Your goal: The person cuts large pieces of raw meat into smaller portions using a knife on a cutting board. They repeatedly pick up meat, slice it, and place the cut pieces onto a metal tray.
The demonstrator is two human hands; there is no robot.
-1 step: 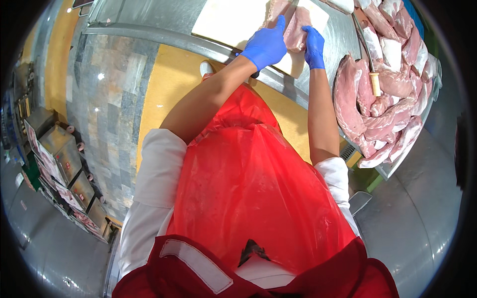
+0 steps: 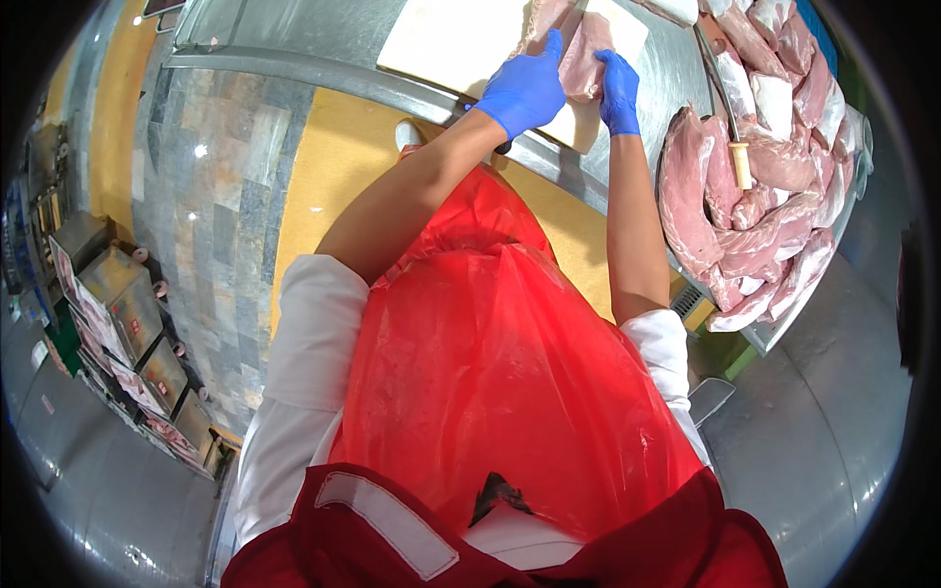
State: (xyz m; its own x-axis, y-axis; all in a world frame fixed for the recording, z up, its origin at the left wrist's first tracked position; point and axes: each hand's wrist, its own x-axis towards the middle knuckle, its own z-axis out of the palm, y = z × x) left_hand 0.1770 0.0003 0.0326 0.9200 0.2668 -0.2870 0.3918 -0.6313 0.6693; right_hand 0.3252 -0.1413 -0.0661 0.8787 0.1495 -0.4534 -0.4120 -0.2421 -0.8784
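Note:
On the white cutting board (image 2: 431,39) at the top lies a pale pink slab of raw meat (image 2: 585,61). My left hand (image 2: 524,93), in a blue glove, is closed on a knife, its index finger stretched forward along the blade. The knife blade (image 2: 571,26) rests over the meat, pointing away from me; the handle is mostly hidden by the hand. Gloved in blue too, my right hand (image 2: 619,96) grips the right edge of the slab, thumb on top. Its other fingers are partly hidden.
A heap of raw meat pieces (image 2: 774,186) fills the table's right side. Among them lies a long tool with a cream handle (image 2: 740,167). The metal table edge (image 2: 294,71) runs in front of me. Trays of meat (image 2: 98,323) stand at far left.

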